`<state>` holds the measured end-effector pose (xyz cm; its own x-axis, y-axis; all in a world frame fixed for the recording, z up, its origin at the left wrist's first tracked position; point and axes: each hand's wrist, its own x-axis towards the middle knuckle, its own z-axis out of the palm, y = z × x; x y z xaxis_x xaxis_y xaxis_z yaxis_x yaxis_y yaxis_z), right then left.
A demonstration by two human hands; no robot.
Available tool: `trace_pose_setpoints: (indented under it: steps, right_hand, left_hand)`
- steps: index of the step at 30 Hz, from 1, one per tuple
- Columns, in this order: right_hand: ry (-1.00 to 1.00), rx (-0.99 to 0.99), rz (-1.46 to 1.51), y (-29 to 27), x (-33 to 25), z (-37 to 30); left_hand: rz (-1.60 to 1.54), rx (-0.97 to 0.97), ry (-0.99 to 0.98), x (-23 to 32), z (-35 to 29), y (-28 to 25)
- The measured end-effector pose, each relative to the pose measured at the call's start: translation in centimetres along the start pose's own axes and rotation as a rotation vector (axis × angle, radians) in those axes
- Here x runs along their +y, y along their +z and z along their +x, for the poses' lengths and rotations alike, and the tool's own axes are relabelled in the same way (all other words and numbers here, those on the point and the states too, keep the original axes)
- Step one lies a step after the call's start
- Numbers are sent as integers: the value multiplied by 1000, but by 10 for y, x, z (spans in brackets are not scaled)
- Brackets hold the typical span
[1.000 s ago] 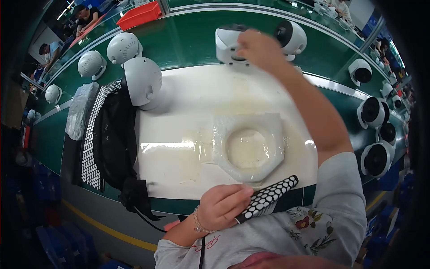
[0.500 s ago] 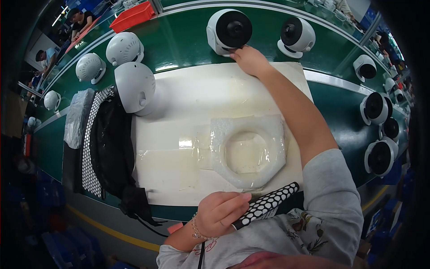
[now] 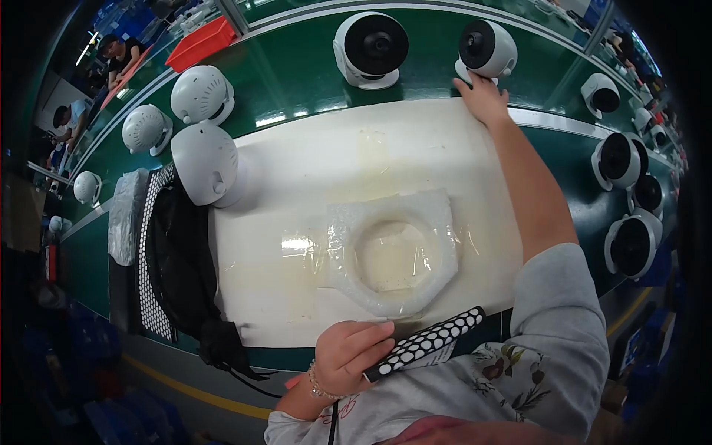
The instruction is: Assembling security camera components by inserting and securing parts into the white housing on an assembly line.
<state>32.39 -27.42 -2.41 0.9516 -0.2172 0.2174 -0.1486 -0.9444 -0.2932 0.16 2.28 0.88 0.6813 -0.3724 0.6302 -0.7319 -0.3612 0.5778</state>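
The right hand (image 3: 483, 99) covered part of the base of a black-fronted white device (image 3: 501, 50), and I couldn't tell whether it gripped or merely touched. The left hand (image 3: 353, 359) had its palm out of sight, leaving its hold on the dotted strip (image 3: 430, 341) unclear. Far off, a dark-shirted worker's (image 3: 124, 58) handiwork was too small to read, and the lower edge cut off the grey shirt (image 3: 475, 397).

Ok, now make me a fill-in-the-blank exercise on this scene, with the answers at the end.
The right hand is at the base of a rounded white device with a ____ front.
The left hand is at one end of a long black piece with ____ spots.
A white, angular padded block has a ____ hole.
A rectangular plastic bin at upper left is ____.

Missing words: black; white; round; red.
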Motion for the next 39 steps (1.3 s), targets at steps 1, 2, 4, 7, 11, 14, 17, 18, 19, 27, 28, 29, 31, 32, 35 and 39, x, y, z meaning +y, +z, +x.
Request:
trace_pose_setpoints:
  steps: [1,2,4,7,11,14,17,18,19,27,28,29,31,32,35,39]
  right_hand:
    - [4,3,-2,0,13,2]
    - [-42,146,-105,2,26,5]
    - [-91,282,-206,-3,39,1]
    - [-461,697,-124,-30,46,-10]
    - [-689,876,45,-85,5,-62]
    - [-613,636,409,-117,-41,-125]
    - [-479,140,1202,-140,-71,-176]
    - [-479,-81,1263,-142,-74,-182]
    - [-477,-308,1317,-142,-77,-189]
    - [-844,41,764,-142,-81,-229]
    - [-1050,185,656,-151,-79,-242]
    - [-1101,-22,704,-156,-76,-255]
    - [-1116,-238,720,-165,-75,-282]
    - [-1112,-234,714,-165,-75,-286]
    - [-1051,-193,642,-155,-73,-291]
    - [-952,-306,731,-151,-73,-284]
  left_hand:
    - [-11,-6,-11,0,0,0]
    - [-21,-12,-21,1,0,0]
    - [-44,-21,-44,2,1,-3]
    - [-77,-25,-82,3,-3,-4]
    - [-106,35,-81,2,-10,1]
    - [-90,70,-112,2,-9,0]
    - [-62,108,-249,6,-8,1]
    - [-117,134,-249,6,-6,2]
    - [-123,122,-298,8,-5,2]
    - [-188,244,-457,23,-20,7]
    - [-172,256,-456,24,-21,6]
    - [-162,270,-460,25,-22,5]
    - [-162,252,-413,31,-21,3]
    - [-168,250,-408,35,-19,3]
    - [-204,272,-458,45,-17,1]
    - [-416,206,-515,46,-19,-6]
